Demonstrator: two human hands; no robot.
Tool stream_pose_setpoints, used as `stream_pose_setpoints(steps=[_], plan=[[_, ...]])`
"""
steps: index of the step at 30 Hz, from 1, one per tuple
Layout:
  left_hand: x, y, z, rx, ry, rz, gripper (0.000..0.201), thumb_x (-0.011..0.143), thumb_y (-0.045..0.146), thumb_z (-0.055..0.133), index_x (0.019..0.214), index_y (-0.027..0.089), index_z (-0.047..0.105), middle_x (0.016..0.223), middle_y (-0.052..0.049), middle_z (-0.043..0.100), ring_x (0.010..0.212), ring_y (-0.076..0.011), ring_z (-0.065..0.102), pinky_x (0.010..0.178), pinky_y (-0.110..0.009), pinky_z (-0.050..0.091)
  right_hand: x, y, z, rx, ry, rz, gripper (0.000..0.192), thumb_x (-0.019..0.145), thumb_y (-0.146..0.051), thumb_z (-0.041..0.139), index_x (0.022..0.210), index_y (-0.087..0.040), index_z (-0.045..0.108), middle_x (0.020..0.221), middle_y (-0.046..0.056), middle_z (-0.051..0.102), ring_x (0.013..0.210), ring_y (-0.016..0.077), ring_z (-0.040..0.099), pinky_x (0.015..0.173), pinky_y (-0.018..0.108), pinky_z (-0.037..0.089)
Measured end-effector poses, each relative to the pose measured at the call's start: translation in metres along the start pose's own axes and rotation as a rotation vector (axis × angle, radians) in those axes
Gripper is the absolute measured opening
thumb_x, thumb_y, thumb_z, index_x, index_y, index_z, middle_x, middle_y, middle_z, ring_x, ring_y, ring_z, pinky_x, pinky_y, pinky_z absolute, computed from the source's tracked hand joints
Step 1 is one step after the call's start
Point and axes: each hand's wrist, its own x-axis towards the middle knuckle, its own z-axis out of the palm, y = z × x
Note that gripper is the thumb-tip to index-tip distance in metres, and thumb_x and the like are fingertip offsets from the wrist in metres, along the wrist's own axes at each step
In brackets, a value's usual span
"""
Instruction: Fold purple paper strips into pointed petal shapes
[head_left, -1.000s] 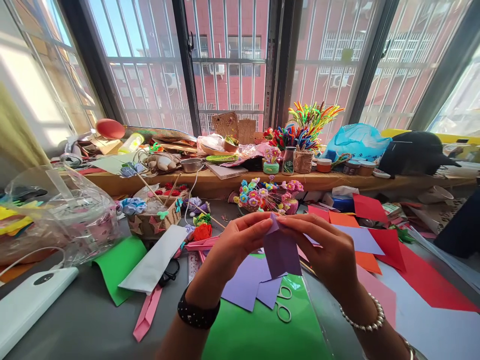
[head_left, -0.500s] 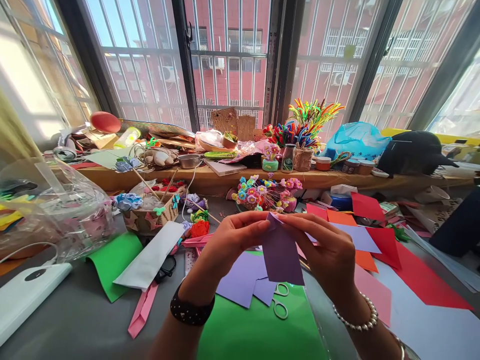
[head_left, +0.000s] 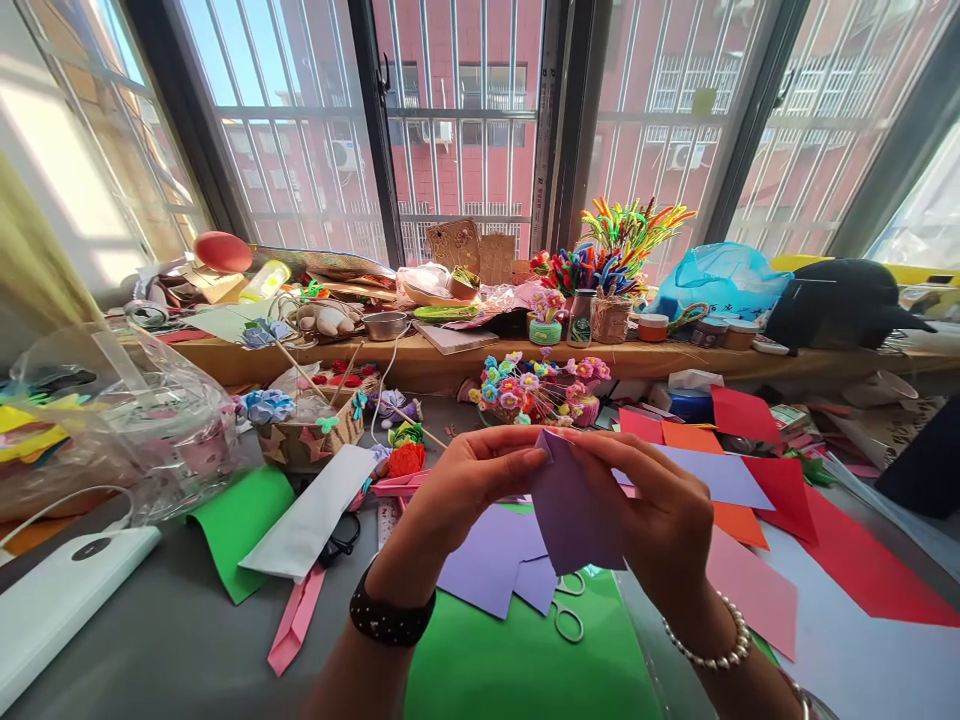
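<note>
Between my two hands a small sheet of purple paper (head_left: 576,515) hangs down, gripped along its top edge. My left hand (head_left: 499,470) pinches its upper left corner between thumb and fingers. On the other side my right hand (head_left: 652,490) holds the top right part, its fingertips meeting the left ones; its thumb is hidden behind the paper. Below lie more purple paper pieces (head_left: 480,565) on a green sheet (head_left: 525,660). Scissors (head_left: 569,622) rest there too, with only their pale handles showing.
Pink, red and orange papers (head_left: 862,550) spread to the right. On the left are a white envelope-like paper (head_left: 311,515), a green curled sheet (head_left: 244,530) and a white power bank (head_left: 75,600). Behind stand a flower basket (head_left: 315,440), bead-like flowers (head_left: 525,390) and a cluttered sill (head_left: 360,360).
The purple paper has turned slightly, its lower edge swinging right toward my right hand. Both hands keep their hold near the top. The whole view has shifted a little.
</note>
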Motion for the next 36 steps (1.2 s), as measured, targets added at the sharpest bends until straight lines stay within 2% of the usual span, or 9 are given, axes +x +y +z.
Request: stream_pose_setpoints(steps=[3, 7, 10, 14, 16, 20, 23, 28, 36], plan=[[-0.001, 0.001, 0.000, 0.013, -0.011, 0.002, 0.024, 0.066, 0.017, 0.066, 0.091, 0.016, 0.066, 0.081, -0.005, 0.068, 0.073, -0.0134, 0.061, 0.071, -0.025, 0.045, -0.001, 0.002, -0.001, -0.006, -0.030, -0.036, 0.026, 0.074, -0.008, 0.054, 0.089, -0.025, 0.066, 0.085, 0.001, 0.068, 0.073, 0.0152, 0.062, 0.059, 0.026, 0.052], [-0.001, 0.002, 0.002, -0.005, 0.039, -0.016, 0.024, 0.064, 0.019, 0.068, 0.088, 0.016, 0.067, 0.082, -0.004, 0.068, 0.072, -0.0129, 0.060, 0.071, -0.024, 0.045, -0.002, 0.003, -0.002, -0.027, -0.034, -0.050, 0.027, 0.074, -0.008, 0.054, 0.090, -0.025, 0.065, 0.085, 0.002, 0.068, 0.073, 0.0154, 0.062, 0.059, 0.027, 0.052], [0.002, -0.002, 0.004, -0.051, 0.084, 0.005, 0.020, 0.065, 0.024, 0.067, 0.082, 0.015, 0.067, 0.075, -0.003, 0.067, 0.065, -0.0106, 0.059, 0.064, -0.021, 0.044, -0.004, 0.005, 0.000, -0.031, -0.033, -0.081, 0.027, 0.075, -0.008, 0.054, 0.093, -0.025, 0.064, 0.086, 0.002, 0.067, 0.075, 0.0154, 0.062, 0.059, 0.026, 0.052], [0.005, -0.008, 0.007, -0.104, 0.077, 0.012, 0.016, 0.064, 0.028, 0.067, 0.071, 0.013, 0.067, 0.064, -0.001, 0.063, 0.057, -0.0087, 0.056, 0.058, -0.019, 0.042, -0.006, 0.007, 0.002, -0.059, 0.006, -0.113, 0.026, 0.074, -0.008, 0.055, 0.092, -0.025, 0.064, 0.084, 0.003, 0.065, 0.074, 0.0165, 0.060, 0.063, 0.030, 0.050], [0.005, -0.009, 0.008, -0.105, 0.076, 0.009, 0.016, 0.063, 0.027, 0.068, 0.067, 0.012, 0.067, 0.061, -0.001, 0.062, 0.056, -0.0092, 0.055, 0.058, -0.020, 0.043, -0.006, 0.008, 0.004, -0.062, 0.042, -0.078, 0.023, 0.073, -0.008, 0.056, 0.087, -0.024, 0.065, 0.081, 0.003, 0.063, 0.072, 0.0161, 0.059, 0.064, 0.030, 0.049], [0.004, -0.008, 0.012, -0.056, 0.083, 0.030, 0.014, 0.063, 0.023, 0.068, 0.071, 0.011, 0.068, 0.064, -0.002, 0.064, 0.060, -0.0110, 0.057, 0.060, -0.022, 0.044, -0.005, 0.006, 0.005, 0.018, 0.064, 0.133, 0.016, 0.074, -0.012, 0.056, 0.082, -0.022, 0.065, 0.077, 0.001, 0.060, 0.072, 0.0147, 0.057, 0.062, 0.028, 0.049], [0.004, -0.008, 0.012, -0.103, 0.046, 0.017, 0.014, 0.063, 0.022, 0.068, 0.071, 0.011, 0.067, 0.064, -0.002, 0.063, 0.059, -0.0095, 0.056, 0.059, -0.020, 0.044, -0.005, 0.005, 0.007, 0.105, 0.066, 0.247, 0.012, 0.075, -0.016, 0.056, 0.081, -0.022, 0.064, 0.078, 0.002, 0.059, 0.073, 0.0149, 0.056, 0.060, 0.027, 0.050], [0.007, -0.010, 0.009, -0.239, -0.050, -0.069, 0.017, 0.062, 0.026, 0.069, 0.069, 0.011, 0.067, 0.063, -0.002, 0.061, 0.056, -0.0080, 0.054, 0.057, -0.018, 0.043, -0.005, 0.002, 0.009, 0.164, 0.095, 0.285, 0.010, 0.075, -0.018, 0.056, 0.078, -0.022, 0.065, 0.078, 0.002, 0.058, 0.074, 0.0153, 0.055, 0.059, 0.028, 0.050], [0.006, -0.011, 0.006, -0.195, -0.094, -0.091, 0.020, 0.063, 0.026, 0.069, 0.074, 0.009, 0.068, 0.068, -0.004, 0.063, 0.062, -0.0105, 0.055, 0.064, -0.022, 0.043, -0.005, 0.000, 0.010, 0.176, 0.087, 0.283, 0.011, 0.074, -0.017, 0.057, 0.078, -0.023, 0.065, 0.078, 0.002, 0.058, 0.074, 0.0148, 0.055, 0.061, 0.027, 0.050]])
